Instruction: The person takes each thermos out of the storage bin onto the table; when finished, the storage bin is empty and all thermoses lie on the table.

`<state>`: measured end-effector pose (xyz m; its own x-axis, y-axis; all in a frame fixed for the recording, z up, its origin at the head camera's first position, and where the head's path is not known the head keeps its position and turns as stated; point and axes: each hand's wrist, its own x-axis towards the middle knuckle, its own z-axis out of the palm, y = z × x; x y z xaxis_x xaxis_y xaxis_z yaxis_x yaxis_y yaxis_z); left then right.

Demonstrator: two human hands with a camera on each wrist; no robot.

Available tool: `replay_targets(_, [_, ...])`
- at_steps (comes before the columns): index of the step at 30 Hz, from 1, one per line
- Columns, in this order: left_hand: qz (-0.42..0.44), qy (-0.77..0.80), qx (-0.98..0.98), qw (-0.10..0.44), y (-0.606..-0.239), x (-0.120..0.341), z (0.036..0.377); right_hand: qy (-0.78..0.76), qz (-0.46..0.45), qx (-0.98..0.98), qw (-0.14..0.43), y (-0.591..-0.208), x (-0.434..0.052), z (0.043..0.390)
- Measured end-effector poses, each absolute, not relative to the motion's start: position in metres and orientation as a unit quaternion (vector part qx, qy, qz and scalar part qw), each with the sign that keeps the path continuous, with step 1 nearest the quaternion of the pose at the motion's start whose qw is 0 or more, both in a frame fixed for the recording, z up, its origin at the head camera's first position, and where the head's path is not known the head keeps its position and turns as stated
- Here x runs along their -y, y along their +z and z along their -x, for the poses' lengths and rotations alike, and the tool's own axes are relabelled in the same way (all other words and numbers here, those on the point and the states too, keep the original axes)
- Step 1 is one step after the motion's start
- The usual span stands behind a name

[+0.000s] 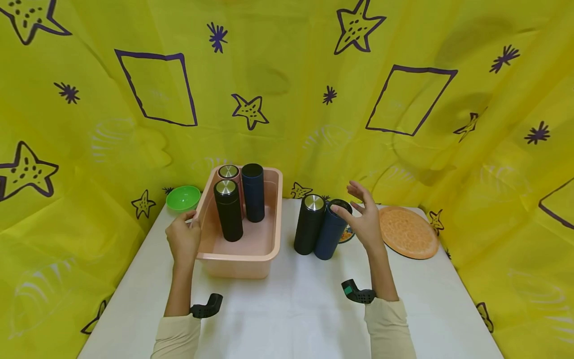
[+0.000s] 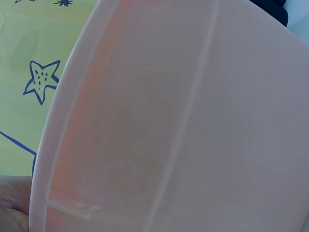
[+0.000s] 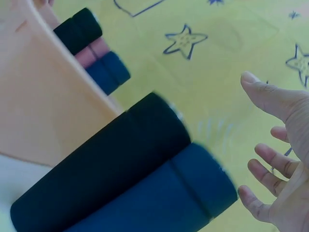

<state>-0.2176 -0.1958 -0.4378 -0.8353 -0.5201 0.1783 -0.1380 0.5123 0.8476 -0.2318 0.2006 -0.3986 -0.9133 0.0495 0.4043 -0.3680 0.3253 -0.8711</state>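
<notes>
Tub: smooth moulded plastic, low sheen; standing black bottle and adjacent blue bottle: matt, evenly coated bodies, the black one topped with shiny, brushed-looking metal. Inside the tub, black flask and pink flask: matt bodies, bright metal tops; navy flask: matt throughout; green bowl: glossy plastic; yellow backdrop: thin, creased sheeting with faint sheen; left sleeve: matt cloth.

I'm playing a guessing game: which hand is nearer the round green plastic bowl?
Left. The left hand is in front of the bowl, at the rim of the pink plastic tub; the right hand is past the tub, near a blue cylindrical bottle.
</notes>
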Motion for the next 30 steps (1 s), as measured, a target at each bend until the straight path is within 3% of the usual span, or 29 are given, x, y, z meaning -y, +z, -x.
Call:
replay_targets(12, [-0.198,-0.453,0.844,0.206,-0.438,0.197,0.216,0.592,-0.155,0.760,0.217,-0.364,-0.177,0.233])
replay_targets(30, [-0.198,-0.457,0.843,0.204,-0.437,0.195,0.219,0.595,-0.240,0.748,0.172,-0.328,-0.116,0.222])
